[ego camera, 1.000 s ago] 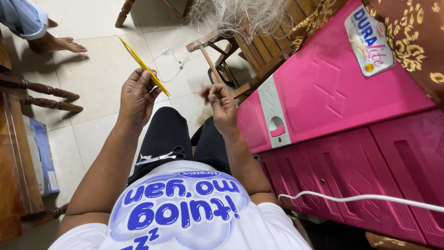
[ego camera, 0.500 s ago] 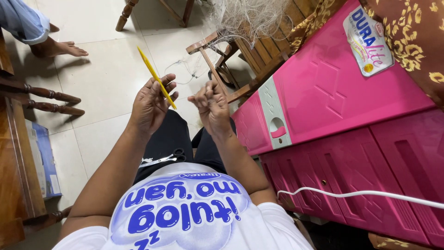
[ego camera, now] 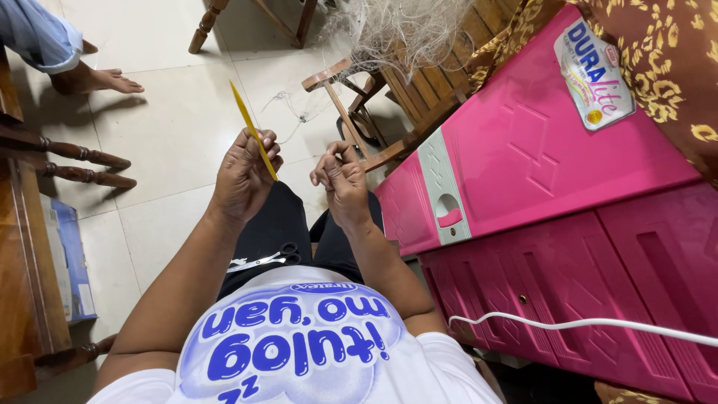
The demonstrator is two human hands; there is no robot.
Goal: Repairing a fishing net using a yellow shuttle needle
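My left hand (ego camera: 243,176) grips a long flat yellow netting needle (ego camera: 250,127) that points up and away over the tiled floor. Close beside it, my right hand (ego camera: 342,179) has its fingers pinched together on thin pale line that I can barely make out. Strands of that line run toward a tangle of pale fishing net (ego camera: 404,30) draped over a wooden chair (ego camera: 374,105) ahead. A pair of scissors (ego camera: 265,258) lies on my lap, on black trousers.
A pink plastic cabinet (ego camera: 538,172) stands close on the right, with a white cable (ego camera: 583,325) across it. Dark wooden furniture (ego camera: 30,247) lines the left edge. Another person's bare foot (ego camera: 97,78) rests on the floor at far left.
Both hands have come closer together and nearer to me. The yellow needle has swung a little more upright in my left hand.
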